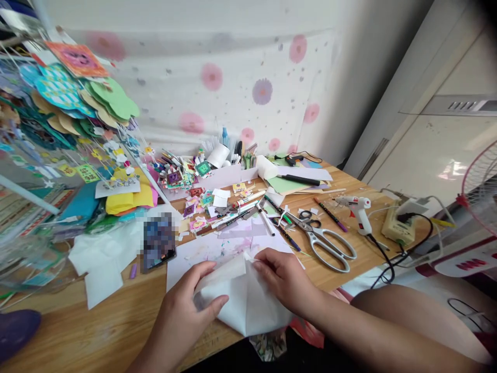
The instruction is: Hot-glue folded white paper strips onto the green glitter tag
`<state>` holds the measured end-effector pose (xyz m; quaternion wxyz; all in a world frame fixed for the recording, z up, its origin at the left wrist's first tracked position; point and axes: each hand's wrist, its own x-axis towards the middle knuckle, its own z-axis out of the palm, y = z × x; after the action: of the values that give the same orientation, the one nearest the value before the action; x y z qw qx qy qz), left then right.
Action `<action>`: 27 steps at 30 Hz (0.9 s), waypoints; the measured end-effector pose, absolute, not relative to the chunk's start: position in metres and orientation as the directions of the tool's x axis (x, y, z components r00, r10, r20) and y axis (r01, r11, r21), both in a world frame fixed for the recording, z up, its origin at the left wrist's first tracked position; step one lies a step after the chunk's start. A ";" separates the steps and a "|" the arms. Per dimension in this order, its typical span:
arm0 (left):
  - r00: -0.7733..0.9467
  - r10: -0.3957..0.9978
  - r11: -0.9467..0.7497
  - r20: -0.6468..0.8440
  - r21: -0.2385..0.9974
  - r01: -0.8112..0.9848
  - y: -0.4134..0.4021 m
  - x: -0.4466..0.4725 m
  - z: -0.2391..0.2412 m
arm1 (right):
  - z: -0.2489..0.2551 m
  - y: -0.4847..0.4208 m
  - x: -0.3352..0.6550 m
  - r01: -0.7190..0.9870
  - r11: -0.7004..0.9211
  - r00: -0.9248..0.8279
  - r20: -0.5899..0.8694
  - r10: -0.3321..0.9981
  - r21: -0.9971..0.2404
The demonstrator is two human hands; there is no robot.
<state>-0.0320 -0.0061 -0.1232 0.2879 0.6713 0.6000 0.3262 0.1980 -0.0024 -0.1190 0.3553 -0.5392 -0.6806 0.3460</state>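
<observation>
A thin, folded white sheet (256, 305), paper or soft cloth, spans the space between my hands at the table's front edge. My right hand (285, 280) pinches its upper corner with thumb and fingertips. At the sheet's left side is my left hand (190, 300), thumb in front and fingers behind, loosely curved round it. Beneath lies a larger white paper (182, 259) with faint pink and blue stains. Big silver-handled scissors (330, 248) rest right of my right hand. A phone (159, 241) with a blurred screen stands left of the paper.
Pens, small coloured cut-outs (198, 199) and a pen holder crowd the back. A white glue gun (361, 212) and a power strip (399, 223) with cords sit at right, near a fan (481, 181). Paper crafts (66, 88) hang at left above white material (112, 254).
</observation>
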 end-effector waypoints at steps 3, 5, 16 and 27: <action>0.092 0.994 -0.109 0.066 0.764 0.635 -0.004 -0.028 -0.120 | -0.116 0.000 0.199 0.481 0.189 -0.183 0.112 0.977 -0.856; 0.020 0.999 -0.038 0.032 0.829 0.557 -0.003 -0.031 -0.122 | -0.116 0.006 0.206 0.472 0.163 -0.134 0.112 0.985 -0.867; -0.275 0.871 0.332 -0.407 0.900 -0.282 -0.004 -0.055 -0.123 | -0.145 0.040 0.230 0.136 -0.099 0.125 -0.082 0.989 -0.986; -0.272 0.805 0.413 -0.527 0.827 -0.380 -0.004 -0.062 -0.124 | -0.143 0.031 0.229 0.053 -0.350 -0.284 -0.350 0.893 -0.935</action>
<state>-0.0618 -0.0039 -0.1239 0.5778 0.1741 0.6105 0.5129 0.2294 0.0307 -0.1427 0.3235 -0.5035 -0.4696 0.6490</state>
